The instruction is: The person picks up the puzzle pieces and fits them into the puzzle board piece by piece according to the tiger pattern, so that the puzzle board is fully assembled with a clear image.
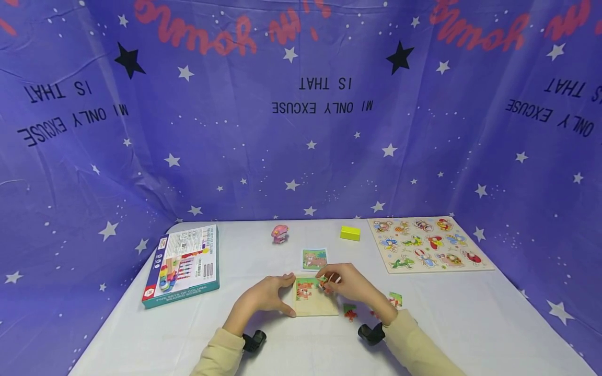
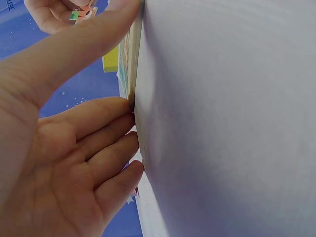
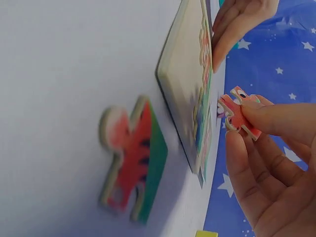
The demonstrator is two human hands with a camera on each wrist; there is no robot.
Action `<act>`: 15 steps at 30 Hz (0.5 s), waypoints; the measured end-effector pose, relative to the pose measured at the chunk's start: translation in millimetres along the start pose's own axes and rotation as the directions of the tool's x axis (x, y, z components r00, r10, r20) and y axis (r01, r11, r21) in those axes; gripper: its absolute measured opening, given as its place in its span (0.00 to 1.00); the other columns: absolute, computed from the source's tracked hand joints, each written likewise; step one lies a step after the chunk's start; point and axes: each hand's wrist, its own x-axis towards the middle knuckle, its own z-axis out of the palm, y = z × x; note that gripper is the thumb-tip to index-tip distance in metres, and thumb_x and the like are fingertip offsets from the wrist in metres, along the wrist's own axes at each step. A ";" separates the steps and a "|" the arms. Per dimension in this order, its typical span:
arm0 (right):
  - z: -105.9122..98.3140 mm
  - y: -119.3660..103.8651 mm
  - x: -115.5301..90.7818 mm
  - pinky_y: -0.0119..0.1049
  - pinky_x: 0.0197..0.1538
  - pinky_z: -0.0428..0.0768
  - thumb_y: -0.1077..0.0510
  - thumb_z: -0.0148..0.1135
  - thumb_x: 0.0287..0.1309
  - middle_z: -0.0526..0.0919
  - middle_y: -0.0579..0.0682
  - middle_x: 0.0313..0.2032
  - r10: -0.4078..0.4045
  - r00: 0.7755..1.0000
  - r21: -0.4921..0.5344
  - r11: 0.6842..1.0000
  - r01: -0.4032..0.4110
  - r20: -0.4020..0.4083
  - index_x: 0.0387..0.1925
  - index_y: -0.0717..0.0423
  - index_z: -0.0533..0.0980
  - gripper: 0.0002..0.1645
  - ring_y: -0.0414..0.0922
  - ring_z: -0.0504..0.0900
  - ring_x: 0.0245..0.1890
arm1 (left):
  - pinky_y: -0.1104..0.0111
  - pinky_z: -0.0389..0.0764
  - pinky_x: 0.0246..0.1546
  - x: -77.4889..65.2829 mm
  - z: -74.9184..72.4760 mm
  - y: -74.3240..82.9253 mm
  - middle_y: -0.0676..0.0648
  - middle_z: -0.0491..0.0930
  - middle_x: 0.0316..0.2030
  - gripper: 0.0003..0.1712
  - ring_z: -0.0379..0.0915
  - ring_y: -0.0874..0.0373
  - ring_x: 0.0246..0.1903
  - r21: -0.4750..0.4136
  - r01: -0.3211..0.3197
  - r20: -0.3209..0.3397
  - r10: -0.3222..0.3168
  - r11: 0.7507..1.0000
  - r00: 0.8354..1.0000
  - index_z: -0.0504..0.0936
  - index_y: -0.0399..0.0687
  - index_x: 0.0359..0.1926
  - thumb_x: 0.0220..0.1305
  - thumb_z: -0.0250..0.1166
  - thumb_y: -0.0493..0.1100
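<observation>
A shallow wooden puzzle board point(image 1: 317, 307) lies at the middle of the table, with orange tiger pieces point(image 1: 305, 288) fitted in its upper left part. At the board's left side is my left hand point(image 1: 264, 295), thumb by the near corner and fairly straight fingertips touching the edge. Between thumb and fingertips my right hand point(image 1: 351, 284) pinches a red-orange puzzle piece point(image 3: 238, 116) with an eye printed on it, held up over the board's upper right. A red and green striped puzzle piece point(image 3: 136, 158) lies on the cloth beside the board.
Past the board lies a picture card point(image 1: 314, 259). Another green-edged piece point(image 1: 395, 298) is by the right forearm. Farther back are a pink toy point(image 1: 279, 234) and a yellow block point(image 1: 350, 233). A boxed toy set point(image 1: 183, 266) lies left, an insect puzzle board point(image 1: 425, 245) right.
</observation>
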 end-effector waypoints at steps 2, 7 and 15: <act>2.7 -1.5 1.6 0.30 0.33 0.81 0.69 0.65 0.55 0.83 0.47 0.33 0.004 1.000 0.008 1.000 -0.004 -0.003 0.44 0.58 0.81 0.14 0.37 0.80 0.29 | 0.52 0.60 0.67 0.1 0.1 -0.3 0.41 0.64 0.68 0.53 0.58 0.44 0.67 0.001 -0.001 0.000 0.001 1.000 1.000 0.69 0.35 0.65 0.40 0.80 0.54; 9.3 -4.3 5.7 0.29 0.31 0.80 0.70 0.66 0.53 0.83 0.47 0.32 0.013 1.000 0.029 1.000 -0.012 -0.018 0.43 0.59 0.80 0.14 0.38 0.79 0.28 | 0.52 0.60 0.67 0.3 -0.1 -0.5 0.41 0.64 0.68 0.53 0.58 0.44 0.67 0.002 0.001 0.001 -0.001 1.000 1.000 0.69 0.35 0.65 0.40 0.80 0.54; 20.2 -8.2 10.2 0.29 0.27 0.78 0.69 0.69 0.51 0.80 0.47 0.31 0.039 0.999 0.042 0.998 -0.039 0.003 0.41 0.57 0.79 0.15 0.37 0.77 0.25 | 0.53 0.61 0.67 -0.1 0.5 -0.1 0.41 0.64 0.68 0.53 0.59 0.43 0.67 -0.004 0.008 -0.002 -0.008 1.000 1.000 0.69 0.35 0.65 0.39 0.80 0.54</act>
